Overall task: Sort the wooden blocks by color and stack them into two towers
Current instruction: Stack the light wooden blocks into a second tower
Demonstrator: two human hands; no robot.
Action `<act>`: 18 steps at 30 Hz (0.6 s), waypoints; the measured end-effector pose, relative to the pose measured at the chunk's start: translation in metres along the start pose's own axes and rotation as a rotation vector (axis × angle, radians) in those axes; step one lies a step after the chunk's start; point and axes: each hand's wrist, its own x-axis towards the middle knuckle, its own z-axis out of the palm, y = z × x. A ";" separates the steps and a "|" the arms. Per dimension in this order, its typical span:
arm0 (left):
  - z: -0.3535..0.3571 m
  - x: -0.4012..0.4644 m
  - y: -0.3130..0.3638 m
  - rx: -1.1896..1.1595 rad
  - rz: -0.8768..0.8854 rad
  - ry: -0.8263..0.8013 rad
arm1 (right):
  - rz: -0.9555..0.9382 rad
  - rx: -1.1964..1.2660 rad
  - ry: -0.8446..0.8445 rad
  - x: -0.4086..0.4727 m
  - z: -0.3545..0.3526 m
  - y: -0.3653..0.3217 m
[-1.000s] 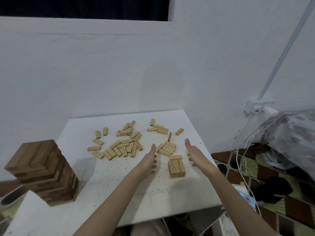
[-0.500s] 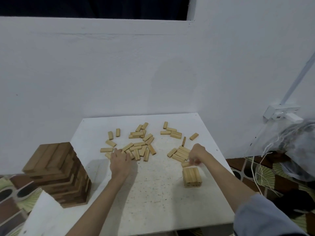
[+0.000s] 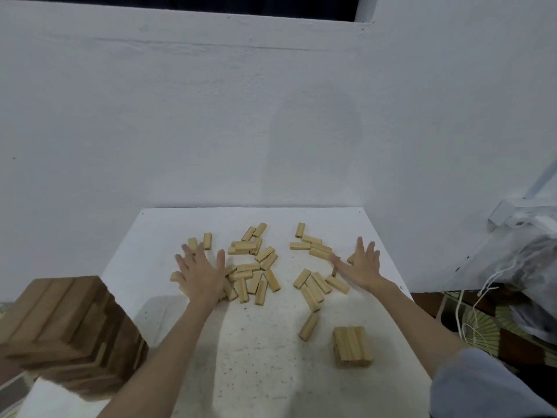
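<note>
Item: light blocks (image 3: 256, 267), loose scatter mid-table (image 3: 144, 236); both hands flat over them, likely to rake the pile in toward the light stack (image 3: 352, 346) (near edge, right).
Left hand (image 3: 200, 274): fingers splayed, grasping nothing, blocks under palm and beside fingertips.
Right hand (image 3: 360, 267): fingers splayed, nothing held, blocks at thumb side; dark tower (image 3: 64, 333) stands far left.

Tall tower (image 3: 64, 333) left of scattered blocks (image 3: 256, 267); short stack (image 3: 352, 346) near right.

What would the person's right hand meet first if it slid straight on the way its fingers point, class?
The right hand points toward the table's far edge. Little lies ahead: bare white table, then the wall. The light blocks sit beside its thumb, off that line, though depth is hard to judge.
</note>
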 end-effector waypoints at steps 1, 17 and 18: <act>0.002 0.009 -0.001 0.017 -0.027 -0.006 | 0.016 0.018 -0.002 0.008 0.002 0.002; 0.032 0.054 0.023 0.373 0.281 -0.368 | -0.407 -0.289 -0.034 0.058 0.073 -0.072; 0.034 0.051 0.027 0.407 0.329 -0.383 | -0.427 -0.328 -0.032 0.056 0.078 -0.074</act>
